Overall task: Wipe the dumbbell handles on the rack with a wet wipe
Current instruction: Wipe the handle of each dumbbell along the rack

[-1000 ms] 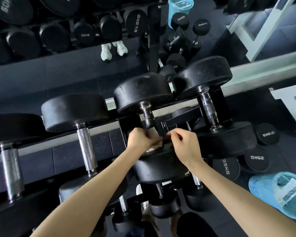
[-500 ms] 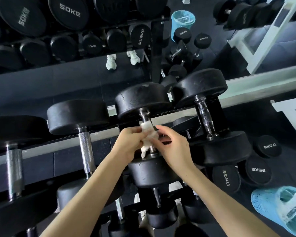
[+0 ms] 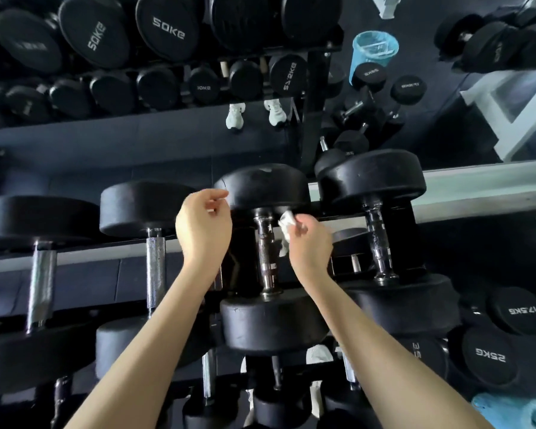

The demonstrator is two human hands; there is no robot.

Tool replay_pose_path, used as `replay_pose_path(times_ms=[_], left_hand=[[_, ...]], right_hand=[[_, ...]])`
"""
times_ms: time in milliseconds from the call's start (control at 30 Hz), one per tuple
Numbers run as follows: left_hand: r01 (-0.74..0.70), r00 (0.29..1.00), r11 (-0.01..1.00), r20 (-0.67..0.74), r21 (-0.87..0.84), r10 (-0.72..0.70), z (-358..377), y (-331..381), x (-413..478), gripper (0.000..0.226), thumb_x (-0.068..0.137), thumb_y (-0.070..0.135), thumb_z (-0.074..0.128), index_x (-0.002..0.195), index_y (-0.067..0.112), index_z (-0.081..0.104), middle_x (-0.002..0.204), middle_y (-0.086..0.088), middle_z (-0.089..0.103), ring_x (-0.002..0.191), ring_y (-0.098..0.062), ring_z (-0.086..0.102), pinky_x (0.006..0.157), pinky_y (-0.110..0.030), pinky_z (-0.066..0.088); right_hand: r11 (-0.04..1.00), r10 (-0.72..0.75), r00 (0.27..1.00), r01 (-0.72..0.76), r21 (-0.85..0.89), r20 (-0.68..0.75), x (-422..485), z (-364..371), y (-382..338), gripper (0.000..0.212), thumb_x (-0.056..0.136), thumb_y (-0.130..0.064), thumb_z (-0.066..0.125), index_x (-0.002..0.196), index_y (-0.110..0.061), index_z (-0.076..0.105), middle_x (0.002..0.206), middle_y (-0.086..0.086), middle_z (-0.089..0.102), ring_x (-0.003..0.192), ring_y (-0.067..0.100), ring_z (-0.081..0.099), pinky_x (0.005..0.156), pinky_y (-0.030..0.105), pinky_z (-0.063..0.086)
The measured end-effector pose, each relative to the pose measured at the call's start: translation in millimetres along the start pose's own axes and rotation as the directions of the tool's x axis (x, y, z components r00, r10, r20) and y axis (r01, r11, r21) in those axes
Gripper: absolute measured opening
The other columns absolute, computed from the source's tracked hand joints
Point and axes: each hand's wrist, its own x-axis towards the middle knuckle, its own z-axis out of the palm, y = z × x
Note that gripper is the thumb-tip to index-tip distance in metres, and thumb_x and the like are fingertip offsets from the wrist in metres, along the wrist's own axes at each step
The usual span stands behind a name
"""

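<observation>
both bare forearms reach up from the near edge toward the top tier of the rack [image 3: 84,258], roughly parallel, one on each side of the middle dumbbell's handle [image 3: 266,252]. the left hand [image 3: 203,224] is raised just left of that handle, level with the dumbbell's far head [image 3: 262,187], wrist slightly bent, back of the hand toward the camera. its fingers are loosely curled, thumb close to the fingertips, and its grip is empty.

the right hand [image 3: 310,239] sits just right of the handle, near its far end and under the far head. its grip is closed on the wet wipe [image 3: 287,222], a crumpled white wad pinched between thumb and fingertips, with a bit trailing toward the near side. the wipe is just beside the knurled chrome handle; whether it touches the metal cannot be told.

the handle runs near to far between two black round heads. similar dumbbells lie to the left [image 3: 155,267] and right [image 3: 378,239] on the same tier.
</observation>
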Motion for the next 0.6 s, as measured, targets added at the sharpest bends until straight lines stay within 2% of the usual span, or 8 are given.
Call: replay_pose_path(times_ms=[67,133,200,267,367,400,467,600], left_hand=[[-0.061,0.997,0.996,-0.033,0.058,0.063,1.5,2.3,11.0,0.019,0.09,0.017,0.054,0.101,0.021,0.07,0.108,0.007,0.065,0.096,-0.009,0.06,0.075,-0.013,0.034],[-0.094,0.996,0.989,0.011,0.112,0.093,3.9,4.3,19.3,0.022,0.092,0.021,0.053,0.108,0.022,0.069,0.114,0.007,0.065,0.102,-0.011,0.059,0.078,-0.015,0.034],[-0.109,0.992,0.984,0.085,0.143,0.098,7.5,7.3,23.9,0.026,0.095,0.025,0.051,0.115,0.022,0.066,0.116,0.006,0.064,0.099,-0.011,0.059,0.075,-0.015,0.034],[-0.116,0.985,0.983,0.146,0.14,0.096,11.4,11.0,25.4,0.029,0.096,0.032,0.05,0.12,0.024,0.064,0.111,0.008,0.063,0.083,-0.005,0.055,0.066,-0.013,0.034],[-0.107,0.985,0.985,0.15,0.134,0.087,14.4,11.9,29.5,0.029,0.092,0.038,0.055,0.118,0.029,0.065,0.101,0.015,0.06,0.071,0.002,0.05,0.06,-0.001,0.031],[-0.096,0.986,0.987,0.148,0.126,0.077,14.5,11.2,31.7,0.028,0.091,0.039,0.057,0.116,0.03,0.065,0.101,0.015,0.061,0.071,0.002,0.051,0.061,0.0,0.031],[-0.086,0.986,0.991,0.151,0.104,0.069,14.8,9.5,36.3,0.026,0.088,0.04,0.061,0.112,0.031,0.067,0.101,0.012,0.065,0.074,-0.001,0.053,0.063,-0.006,0.035],[-0.09,0.988,0.99,0.134,0.108,0.075,17.7,6.5,41.3,0.024,0.085,0.04,0.064,0.107,0.031,0.069,0.099,0.009,0.067,0.078,-0.004,0.057,0.066,-0.015,0.038]], right_hand=[[0.998,-0.066,0.994,0.068,-0.018,0.089,-5.3,12.8,-7.9,0.016,0.092,-0.013,0.052,0.084,-0.008,0.065,0.061,-0.008,0.05,0.057,0.006,0.046,0.055,0.012,0.032],[0.991,-0.131,0.975,0.132,0.005,0.18,-16.9,21.9,-8.4,0.022,0.095,-0.017,0.05,0.094,-0.004,0.068,0.08,0.005,0.066,0.074,0.016,0.061,0.068,0.021,0.041],[0.995,-0.092,0.971,0.083,0.051,0.22,-24.7,24.7,-6.4,0.037,0.098,-0.025,0.044,0.095,0.003,0.067,0.085,0.017,0.067,0.081,0.027,0.063,0.063,0.02,0.037],[0.982,0.037,0.985,-0.066,0.176,0.166,-23.5,28.4,-1.9,0.039,0.097,-0.028,0.048,0.085,0.003,0.067,0.071,0.011,0.063,0.068,0.022,0.059,0.057,0.018,0.037],[0.87,0.257,0.966,-0.236,0.432,0.011,-9.5,35.5,-0.7,0.015,0.085,-0.022,0.068,0.079,-0.009,0.069,0.072,0.001,0.066,0.072,0.016,0.063,0.075,0.034,0.053],[0.857,0.301,0.954,-0.265,0.442,-0.013,-5.4,37.4,-1.8,0.011,0.079,-0.02,0.073,0.082,-0.011,0.067,0.079,0.0,0.067,0.079,0.016,0.063,0.081,0.034,0.052],[0.863,0.344,0.938,-0.304,0.403,-0.029,-1.2,42.2,-4.8,0.026,0.075,-0.02,0.077,0.095,-0.008,0.066,0.089,0.0,0.066,0.088,0.016,0.061,0.087,0.031,0.05],[0.901,0.364,0.931,-0.345,0.261,-0.026,-0.7,57.2,-12.9,0.032,0.081,-0.035,0.071,0.095,-0.007,0.072,0.087,0.007,0.071,0.083,0.02,0.066,0.077,0.03,0.052]])
